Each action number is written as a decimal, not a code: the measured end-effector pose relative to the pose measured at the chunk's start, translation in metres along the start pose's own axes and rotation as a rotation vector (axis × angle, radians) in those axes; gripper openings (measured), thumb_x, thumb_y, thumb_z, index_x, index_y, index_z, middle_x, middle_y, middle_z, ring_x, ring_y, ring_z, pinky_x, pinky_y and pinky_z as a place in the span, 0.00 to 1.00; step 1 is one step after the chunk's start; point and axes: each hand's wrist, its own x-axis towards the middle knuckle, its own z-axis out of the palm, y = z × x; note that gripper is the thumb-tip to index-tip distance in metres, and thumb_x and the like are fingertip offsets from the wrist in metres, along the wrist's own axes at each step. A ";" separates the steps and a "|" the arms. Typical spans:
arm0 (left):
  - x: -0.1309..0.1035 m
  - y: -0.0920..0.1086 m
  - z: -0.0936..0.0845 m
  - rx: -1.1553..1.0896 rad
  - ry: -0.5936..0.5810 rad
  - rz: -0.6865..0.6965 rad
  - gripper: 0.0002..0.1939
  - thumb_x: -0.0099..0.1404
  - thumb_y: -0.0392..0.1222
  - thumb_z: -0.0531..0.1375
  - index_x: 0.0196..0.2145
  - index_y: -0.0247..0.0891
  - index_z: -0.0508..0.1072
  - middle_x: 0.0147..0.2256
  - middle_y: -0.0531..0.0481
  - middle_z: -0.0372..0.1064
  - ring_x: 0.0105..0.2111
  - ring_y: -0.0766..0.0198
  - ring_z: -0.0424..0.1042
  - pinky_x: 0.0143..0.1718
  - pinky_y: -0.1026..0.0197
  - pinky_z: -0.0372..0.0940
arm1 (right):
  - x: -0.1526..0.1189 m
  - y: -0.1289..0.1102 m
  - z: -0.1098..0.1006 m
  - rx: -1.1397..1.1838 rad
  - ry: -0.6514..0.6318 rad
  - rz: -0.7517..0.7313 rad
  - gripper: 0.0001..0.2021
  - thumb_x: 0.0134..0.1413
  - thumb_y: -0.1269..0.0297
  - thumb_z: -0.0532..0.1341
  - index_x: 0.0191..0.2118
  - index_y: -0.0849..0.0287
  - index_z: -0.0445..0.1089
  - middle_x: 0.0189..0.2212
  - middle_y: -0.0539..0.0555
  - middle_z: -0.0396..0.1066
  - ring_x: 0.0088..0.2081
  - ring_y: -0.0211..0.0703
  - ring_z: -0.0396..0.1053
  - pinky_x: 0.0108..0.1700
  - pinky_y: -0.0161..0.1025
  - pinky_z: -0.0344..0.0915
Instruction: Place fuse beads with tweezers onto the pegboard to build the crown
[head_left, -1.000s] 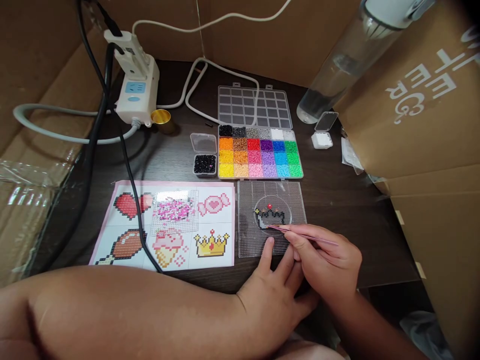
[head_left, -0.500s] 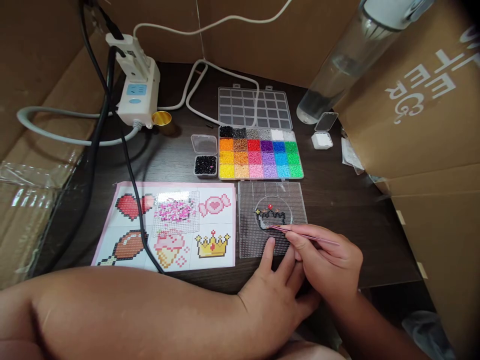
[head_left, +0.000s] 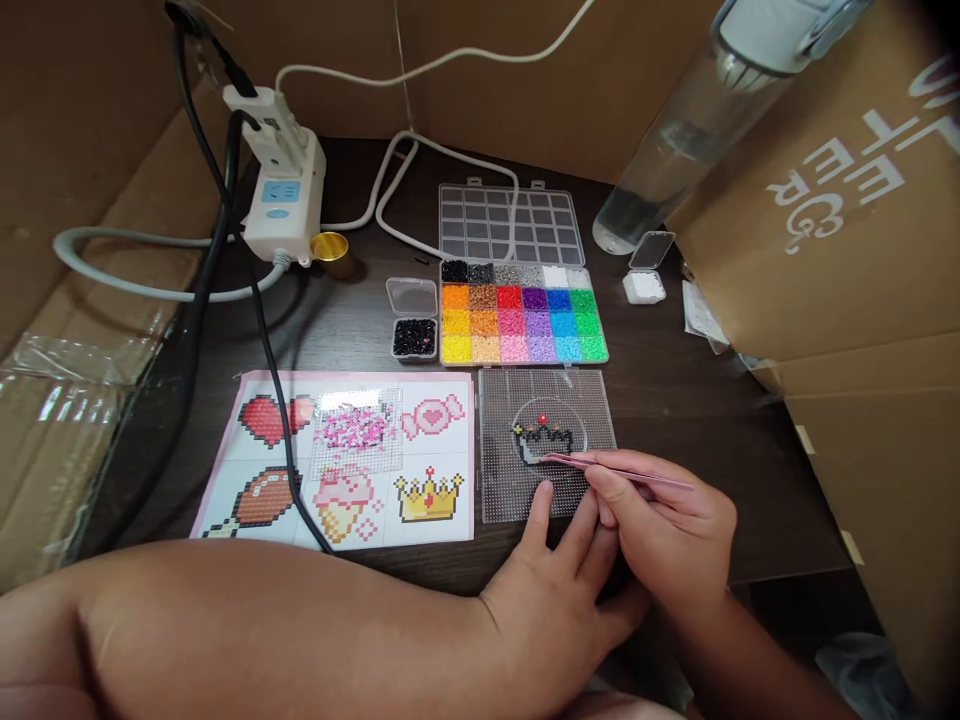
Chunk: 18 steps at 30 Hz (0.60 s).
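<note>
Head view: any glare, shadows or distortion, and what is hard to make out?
Head view: glare whitens the clear tape at left; head view: soft shadow right of the gold cup; head view: dark upper right corner; head view: bottle leaning outward, perhaps wide-angle stretch; head view: tips of the pink tweezers too small to judge.

At two o'clock, slanted white letters (head_left: 823,157) stand on the cardboard wall (head_left: 885,290); I can read R, E and T, but not complete words.
</note>
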 end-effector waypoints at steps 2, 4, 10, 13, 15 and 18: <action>-0.001 0.001 0.006 0.051 0.078 -0.017 0.22 0.67 0.53 0.51 0.58 0.57 0.63 0.61 0.40 0.56 0.63 0.41 0.51 0.54 0.32 0.50 | 0.004 -0.004 -0.002 0.051 0.014 0.046 0.06 0.50 0.65 0.67 0.35 0.56 0.80 0.22 0.52 0.75 0.18 0.33 0.66 0.20 0.30 0.67; -0.001 0.001 0.017 0.147 0.235 -0.033 0.21 0.69 0.55 0.48 0.58 0.60 0.62 0.59 0.43 0.61 0.60 0.45 0.57 0.52 0.35 0.55 | 0.014 -0.012 -0.004 0.095 0.040 0.056 0.06 0.48 0.64 0.68 0.34 0.57 0.80 0.22 0.53 0.75 0.16 0.32 0.63 0.17 0.29 0.65; 0.009 0.001 0.060 0.398 0.652 -0.200 0.22 0.68 0.58 0.49 0.55 0.54 0.67 0.59 0.55 0.63 0.60 0.57 0.59 0.48 0.50 0.66 | 0.080 -0.046 0.014 0.179 0.107 -0.097 0.06 0.45 0.63 0.69 0.30 0.59 0.79 0.20 0.53 0.74 0.15 0.31 0.60 0.14 0.29 0.60; 0.015 0.004 0.067 0.404 0.701 -0.314 0.25 0.67 0.61 0.48 0.46 0.44 0.75 0.62 0.58 0.56 0.64 0.58 0.51 0.44 0.55 0.70 | 0.107 -0.057 0.040 0.171 0.032 -0.145 0.06 0.44 0.63 0.69 0.29 0.60 0.78 0.20 0.52 0.74 0.15 0.31 0.62 0.15 0.29 0.61; 0.017 0.005 0.068 0.390 0.711 -0.313 0.25 0.67 0.61 0.48 0.45 0.44 0.75 0.61 0.59 0.55 0.64 0.58 0.50 0.42 0.55 0.71 | 0.116 -0.057 0.058 0.183 -0.012 -0.196 0.05 0.45 0.63 0.69 0.28 0.60 0.78 0.23 0.52 0.75 0.16 0.31 0.63 0.17 0.30 0.63; 0.016 0.005 0.067 0.386 0.722 -0.328 0.26 0.67 0.62 0.47 0.45 0.44 0.75 0.61 0.58 0.54 0.64 0.58 0.50 0.42 0.56 0.72 | 0.115 -0.051 0.076 0.169 -0.069 -0.223 0.05 0.46 0.64 0.67 0.29 0.60 0.78 0.23 0.52 0.76 0.16 0.31 0.64 0.19 0.30 0.65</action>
